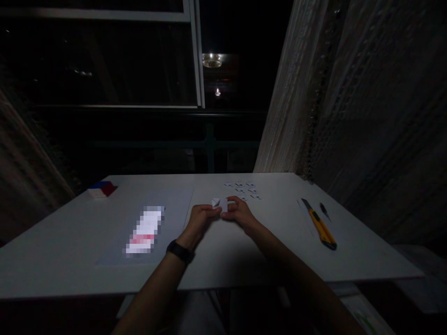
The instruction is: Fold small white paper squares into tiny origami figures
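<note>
A small piece of folded white paper [224,204] is held up just above the table, between my two hands. My left hand [201,218], with a dark watch [180,251] on its wrist, pinches the paper's left and lower edge. On the other side, my right hand [242,215] has its thumb and fingers closed on the right edge. A triangular flap shows at the paper's upper left. Just beyond the hands lie several small white pieces with dark marks [240,190], too small to make out exactly.
A yellow utility knife [319,225] lies at the right, beside a small dark pointed tool [324,211]. On the left, a lit, blurred-out screen [145,232] rests on a large pale sheet [178,223]. A coloured cube [101,189] sits at the white table's [279,274] far left. Curtains [282,102] hang behind.
</note>
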### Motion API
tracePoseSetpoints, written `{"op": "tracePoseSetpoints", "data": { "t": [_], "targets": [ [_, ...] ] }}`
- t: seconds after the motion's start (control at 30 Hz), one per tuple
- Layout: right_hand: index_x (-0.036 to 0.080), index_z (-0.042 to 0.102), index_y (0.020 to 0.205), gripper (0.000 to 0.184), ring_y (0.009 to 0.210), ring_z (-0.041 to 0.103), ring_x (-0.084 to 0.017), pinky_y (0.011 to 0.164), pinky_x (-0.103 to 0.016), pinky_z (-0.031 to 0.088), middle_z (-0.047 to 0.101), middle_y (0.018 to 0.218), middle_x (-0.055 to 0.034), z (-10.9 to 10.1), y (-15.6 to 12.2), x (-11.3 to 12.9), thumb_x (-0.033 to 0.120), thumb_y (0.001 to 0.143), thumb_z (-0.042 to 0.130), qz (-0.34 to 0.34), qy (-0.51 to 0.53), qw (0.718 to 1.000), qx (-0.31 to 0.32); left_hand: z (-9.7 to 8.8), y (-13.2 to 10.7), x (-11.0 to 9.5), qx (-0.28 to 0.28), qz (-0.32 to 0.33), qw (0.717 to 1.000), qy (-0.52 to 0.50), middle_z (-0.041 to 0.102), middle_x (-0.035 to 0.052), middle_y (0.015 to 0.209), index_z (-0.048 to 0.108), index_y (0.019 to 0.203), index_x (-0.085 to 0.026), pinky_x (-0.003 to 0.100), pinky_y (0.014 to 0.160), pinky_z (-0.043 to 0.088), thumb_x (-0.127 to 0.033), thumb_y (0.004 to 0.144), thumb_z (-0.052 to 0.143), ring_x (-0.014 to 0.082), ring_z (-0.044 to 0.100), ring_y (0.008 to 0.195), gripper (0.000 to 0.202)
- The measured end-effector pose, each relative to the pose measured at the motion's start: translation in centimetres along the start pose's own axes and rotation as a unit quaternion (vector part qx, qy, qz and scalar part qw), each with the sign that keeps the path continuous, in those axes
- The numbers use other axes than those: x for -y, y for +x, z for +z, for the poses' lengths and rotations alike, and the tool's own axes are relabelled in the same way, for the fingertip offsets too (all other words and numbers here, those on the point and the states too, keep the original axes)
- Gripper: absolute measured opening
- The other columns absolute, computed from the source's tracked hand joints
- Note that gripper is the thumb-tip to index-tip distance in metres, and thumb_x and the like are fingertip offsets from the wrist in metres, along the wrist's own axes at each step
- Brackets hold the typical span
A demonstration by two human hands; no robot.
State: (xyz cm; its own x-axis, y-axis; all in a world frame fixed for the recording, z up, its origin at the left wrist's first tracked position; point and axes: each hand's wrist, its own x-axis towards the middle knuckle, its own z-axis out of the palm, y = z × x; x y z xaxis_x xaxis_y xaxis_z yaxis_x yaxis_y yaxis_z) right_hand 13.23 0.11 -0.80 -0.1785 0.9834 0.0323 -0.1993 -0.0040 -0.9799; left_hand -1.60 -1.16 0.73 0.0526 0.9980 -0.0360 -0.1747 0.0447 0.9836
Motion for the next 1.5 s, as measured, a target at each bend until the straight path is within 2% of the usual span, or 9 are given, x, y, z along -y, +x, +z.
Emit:
{"op": "tracePoseSetpoints", "data": {
  "t": [0.13, 0.43, 0.63, 0.8, 0.9, 1.0, 1.1, 1.23, 1.5],
  "targets": [
    [0.018, 0.051, 0.084, 0.052, 0.042, 0.048, -0.007, 0.046, -0.02, 0.041, 0.051, 0.046, 0.0099, 0.0, -0.1, -0.1, 0.017, 0.038, 0.076, 0.014, -0.009, 1.0, 0.004, -0.2, 0.1, 0.0, -0.002, -0.006, 1.0, 0.019, 0.055, 0.0015, 0.047, 0.063, 0.049, -0.01, 0.022, 0.047, 0.031, -0.026, 0.046, 0.076, 0.0086, 0.046, 0.045, 0.021],
    [0.019, 0.054, 0.082, 0.052, 0.059, 0.058, -0.013, 0.052, -0.023, 0.044, 0.064, 0.068, 0.0029, -0.1, -0.2, 0.3, 0.015, 0.035, 0.076, 0.026, 0.002, 0.999, 0.044, 0.1, -0.3, -0.5, 0.009, 0.005, 0.998, 0.055, 0.051, 0.0, 0.044, 0.062, 0.047, -0.01, 0.022, 0.045, 0.027, -0.03, 0.046, 0.076, 0.0069, 0.04, 0.043, 0.024],
    [0.017, 0.053, 0.079, 0.048, 0.037, 0.042, -0.006, 0.042, -0.019, 0.034, 0.048, 0.041, 0.0108, 0.3, -0.2, 0.4, 0.018, 0.037, 0.076, 0.013, -0.025, 0.999, -0.023, 0.1, -0.2, -0.2, 0.023, 0.02, 0.998, 0.057, 0.055, 0.0022, 0.048, 0.064, 0.051, -0.01, 0.021, 0.046, 0.029, -0.034, 0.049, 0.076, 0.0086, 0.044, 0.046, 0.027],
    [0.016, 0.053, 0.083, 0.05, 0.036, 0.038, -0.004, 0.039, -0.017, 0.03, 0.045, 0.04, 0.0122, 0.8, -0.3, 0.1, 0.02, 0.039, 0.075, -0.006, -0.018, 0.998, -0.066, 0.0, 0.1, 0.5, 0.06, 0.037, 0.996, 0.062, 0.062, 0.0064, 0.059, 0.068, 0.062, -0.01, 0.023, 0.053, 0.037, -0.039, 0.054, 0.073, 0.0131, 0.053, 0.056, 0.03],
    [0.017, 0.051, 0.087, 0.053, 0.038, 0.041, -0.005, 0.042, -0.017, 0.032, 0.048, 0.043, 0.0114, 1.0, -0.4, -0.2, 0.021, 0.041, 0.076, -0.018, -0.012, 0.998, -0.061, -0.1, 0.3, 0.7, 0.049, 0.038, 0.996, 0.056, 0.06, 0.0044, 0.056, 0.066, 0.061, -0.009, 0.022, 0.05, 0.037, -0.04, 0.056, 0.072, 0.0115, 0.051, 0.053, 0.031],
    [0.019, 0.048, 0.095, 0.06, 0.045, 0.049, -0.008, 0.047, -0.02, 0.039, 0.055, 0.051, 0.0079, 0.8, -0.3, -0.1, 0.02, 0.042, 0.075, -0.016, -0.01, 1.0, -0.022, -0.2, 0.5, 0.8, 0.01, 0.06, 0.998, 0.032, 0.055, 0.0004, 0.051, 0.06, 0.058, -0.01, 0.02, 0.047, 0.037, -0.039, 0.059, 0.07, 0.0087, 0.048, 0.048, 0.03],
    [0.023, 0.049, 0.1, 0.061, 0.057, 0.056, -0.011, 0.053, -0.023, 0.044, 0.062, 0.072, 0.0022, -0.2, 0.0, 0.2, 0.019, 0.044, 0.073, -0.039, -0.016, 0.999, -0.002, -0.2, 0.7, 0.7, -0.008, 0.063, 0.997, -0.041, 0.057, 0.0008, 0.057, 0.052, 0.062, -0.013, 0.022, 0.053, 0.044, -0.036, 0.064, 0.068, 0.01, 0.054, 0.052, 0.028],
    [0.024, 0.059, 0.091, 0.041, 0.08, 0.057, -0.015, 0.059, -0.024, 0.046, 0.059, 0.1, -0.0034, -1.8, 0.6, 0.8, 0.017, 0.052, 0.069, -0.105, -0.064, 0.992, 0.015, -0.3, 0.6, 0.5, 0.03, -0.015, 0.995, -0.096, 0.064, 0.0072, 0.072, 0.046, 0.07, -0.015, 0.028, 0.056, 0.049, -0.03, 0.068, 0.066, 0.0139, 0.06, 0.058, 0.025],
    [0.024, 0.067, 0.093, 0.033, 0.096, 0.055, -0.02, 0.072, -0.031, 0.047, 0.046, 0.125, -0.0063, -3.1, 0.5, 1.4, 0.02, 0.06, 0.068, -0.178, -0.157, 0.967, 0.094, -1.0, 0.5, 0.3, 0.116, -0.08, 0.984, -0.106, 0.058, 0.0035, 0.065, 0.055, 0.081, -0.012, 0.017, 0.046, 0.04, -0.021, 0.064, 0.07, 0.0081, 0.054, 0.052, 0.024]
  ]
}}
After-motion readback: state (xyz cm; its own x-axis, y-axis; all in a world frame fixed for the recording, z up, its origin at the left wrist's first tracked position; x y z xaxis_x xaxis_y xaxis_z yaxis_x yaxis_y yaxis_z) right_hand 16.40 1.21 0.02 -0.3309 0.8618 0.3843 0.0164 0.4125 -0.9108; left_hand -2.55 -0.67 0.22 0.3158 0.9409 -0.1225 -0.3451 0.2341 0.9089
